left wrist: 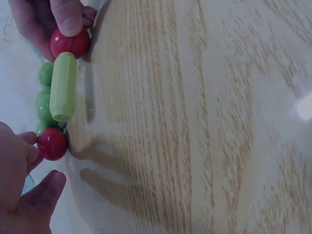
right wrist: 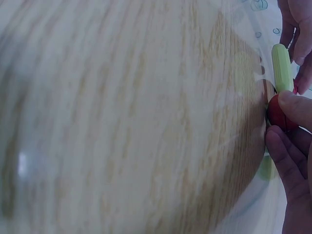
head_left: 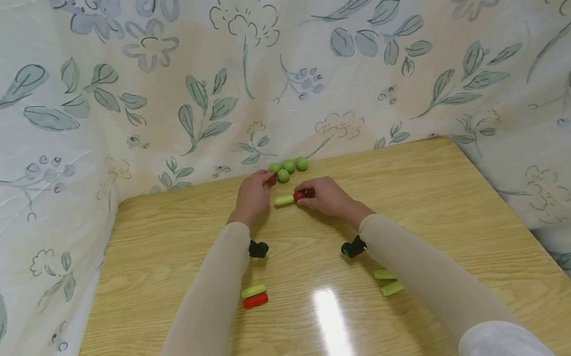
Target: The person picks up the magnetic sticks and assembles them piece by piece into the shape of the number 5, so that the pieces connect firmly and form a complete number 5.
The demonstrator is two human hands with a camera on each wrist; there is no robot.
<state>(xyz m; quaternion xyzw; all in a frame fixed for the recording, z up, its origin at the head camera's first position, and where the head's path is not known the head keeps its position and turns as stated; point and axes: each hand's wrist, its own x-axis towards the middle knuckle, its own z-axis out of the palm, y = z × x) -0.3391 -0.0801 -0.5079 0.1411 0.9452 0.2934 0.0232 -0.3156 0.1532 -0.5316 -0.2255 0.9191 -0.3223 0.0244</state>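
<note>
My right hand (head_left: 326,195) pinches a red ball (left wrist: 69,44) between thumb and fingers. A light-green ribbed stick (left wrist: 63,87) sticks out from that ball toward the left, apparently joined to it. At the table's back edge, my left hand (head_left: 253,195) is at a second red ball (left wrist: 52,144). Its fingertips touch or nearly touch this ball, while the thumb stands apart in the left wrist view. Several green balls (head_left: 288,166) sit just right of the left hand. The right wrist view shows the right thumb (right wrist: 292,105) on the held ball.
On the wooden table (head_left: 163,253), a light-green stick (head_left: 254,290) and a red stick (head_left: 256,300) lie beside the left forearm. Two more light-green sticks (head_left: 391,289) lie partly under the right forearm. A floral cloth (head_left: 270,81) hangs behind the table.
</note>
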